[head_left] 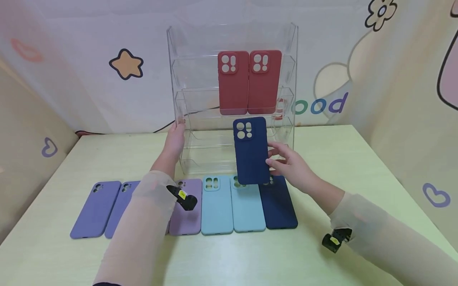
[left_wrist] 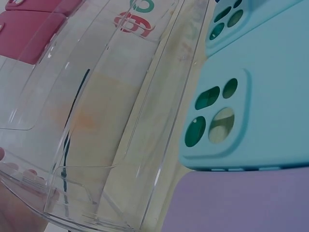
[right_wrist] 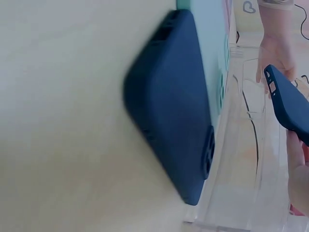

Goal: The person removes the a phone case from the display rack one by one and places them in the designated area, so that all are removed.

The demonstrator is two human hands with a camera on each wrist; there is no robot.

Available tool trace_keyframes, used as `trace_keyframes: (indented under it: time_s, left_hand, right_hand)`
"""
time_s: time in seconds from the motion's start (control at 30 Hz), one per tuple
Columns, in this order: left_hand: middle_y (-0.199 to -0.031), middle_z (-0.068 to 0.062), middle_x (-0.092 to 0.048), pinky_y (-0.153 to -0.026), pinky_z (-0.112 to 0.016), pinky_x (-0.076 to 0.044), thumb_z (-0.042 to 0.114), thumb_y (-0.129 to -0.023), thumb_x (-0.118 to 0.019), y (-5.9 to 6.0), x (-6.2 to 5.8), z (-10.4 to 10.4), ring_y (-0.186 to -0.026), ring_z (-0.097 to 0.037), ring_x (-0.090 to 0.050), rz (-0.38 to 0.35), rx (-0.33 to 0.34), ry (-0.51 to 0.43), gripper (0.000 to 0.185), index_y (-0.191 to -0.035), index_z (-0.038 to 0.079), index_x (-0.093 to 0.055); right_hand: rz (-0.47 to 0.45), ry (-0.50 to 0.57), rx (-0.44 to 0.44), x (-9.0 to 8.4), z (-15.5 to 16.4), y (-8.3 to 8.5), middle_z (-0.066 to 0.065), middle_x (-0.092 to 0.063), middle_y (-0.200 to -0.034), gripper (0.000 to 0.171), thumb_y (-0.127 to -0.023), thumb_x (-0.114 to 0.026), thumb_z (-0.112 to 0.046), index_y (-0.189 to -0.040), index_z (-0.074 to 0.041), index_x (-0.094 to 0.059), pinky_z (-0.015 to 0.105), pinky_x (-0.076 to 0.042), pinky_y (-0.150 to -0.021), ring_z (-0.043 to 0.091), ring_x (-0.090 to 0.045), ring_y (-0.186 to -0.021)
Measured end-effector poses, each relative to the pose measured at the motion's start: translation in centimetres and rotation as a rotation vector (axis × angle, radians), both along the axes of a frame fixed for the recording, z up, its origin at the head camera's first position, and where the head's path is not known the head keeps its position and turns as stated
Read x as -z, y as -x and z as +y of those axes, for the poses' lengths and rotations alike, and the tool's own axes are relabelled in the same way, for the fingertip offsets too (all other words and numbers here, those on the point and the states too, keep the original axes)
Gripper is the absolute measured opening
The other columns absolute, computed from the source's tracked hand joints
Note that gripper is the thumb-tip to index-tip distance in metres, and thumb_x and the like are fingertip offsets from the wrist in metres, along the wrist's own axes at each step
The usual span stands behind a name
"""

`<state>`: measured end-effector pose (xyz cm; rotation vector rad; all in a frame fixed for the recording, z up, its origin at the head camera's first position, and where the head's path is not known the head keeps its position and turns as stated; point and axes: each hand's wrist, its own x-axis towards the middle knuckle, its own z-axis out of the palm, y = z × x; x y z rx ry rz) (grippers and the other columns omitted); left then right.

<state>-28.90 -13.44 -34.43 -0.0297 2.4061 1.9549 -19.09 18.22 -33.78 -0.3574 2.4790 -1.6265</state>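
**Navy case up in the air in front of the clear rack**

We're at a pale green table [head_left: 322, 254], set against a wall hung with a cartoon-print cloth [head_left: 89, 47]: a yellow star, hearts, a flower, some coloured lettering. At the back of the table stands a clear acrylic rack [head_left: 179, 79] with several tiers, and two red phone cases [head_left: 249, 81] sit upright side by side on one of its upper shelves.

Down front, a row of cases lies flat along the table: two blue-violet cases [head_left: 96, 208] on the left, a lilac case [head_left: 191, 214] partly under the left sleeve, two teal cases [head_left: 232, 206], and a second navy case [head_left: 279, 208] at the right end, just before the rack's foot. The right wrist view shows that one lying close beside the rack's base.

Now the hands. The right hand [head_left: 291, 167] has its fingers and thumb curled on the edge of a navy phone case [head_left: 251, 151], holding it upright above the teal cases, in front of the rack's lower tiers. The left hand [head_left: 175, 139] is against the rack's left wall, fingers on the edge; how tightly it grips can't be made out. Its forearm crosses over the row of cases.
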Motion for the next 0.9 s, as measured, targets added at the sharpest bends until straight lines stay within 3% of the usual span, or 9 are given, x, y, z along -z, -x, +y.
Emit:
trace_keyframes:
  time_s: [0.27, 0.67, 0.9]
  left_hand:
    - [-0.155, -0.004, -0.015, -0.111, -0.050, -0.009, 0.035, -0.100, -0.021, 0.0, 0.1, 0.0, -0.140, -0.027, -0.010, 0.012, -0.010, -0.007, 0.054, -0.151, 0.019, -0.011]
    - [-0.155, -0.004, -0.015, -0.111, -0.052, -0.008, 0.036, -0.100, -0.021, 0.0, 0.0, 0.0, -0.140, -0.028, -0.010, -0.012, -0.016, 0.006, 0.054, -0.151, 0.020, -0.011]
    - [-0.155, -0.004, -0.015, -0.111, -0.051, -0.010, 0.038, -0.100, -0.020, -0.2, 0.0, 0.0, -0.140, -0.027, -0.011, -0.002, -0.015, 0.012, 0.054, -0.151, 0.020, -0.011]
  right_hand:
    - [-0.066, 0.056, -0.059, 0.5, 1.6, -1.2, 0.021, -0.040, -0.124, 0.064, -0.096, -0.051, -0.010, -0.150, -0.015, -0.015, 0.044, -0.050, -0.084, 0.036, -0.050, -0.108]
    - [-0.118, 0.005, -0.093, 0.5, 4.4, -2.6, 0.024, -0.035, -0.133, 0.073, -0.097, -0.052, -0.018, -0.151, -0.017, -0.003, 0.045, -0.050, -0.084, 0.039, -0.048, -0.114]
    - [-0.134, -0.040, -0.092, 0.3, 6.2, -2.8, 0.023, -0.043, -0.124, 0.071, -0.098, -0.050, -0.019, -0.151, -0.016, -0.002, 0.045, -0.050, -0.085, 0.037, -0.051, -0.111]
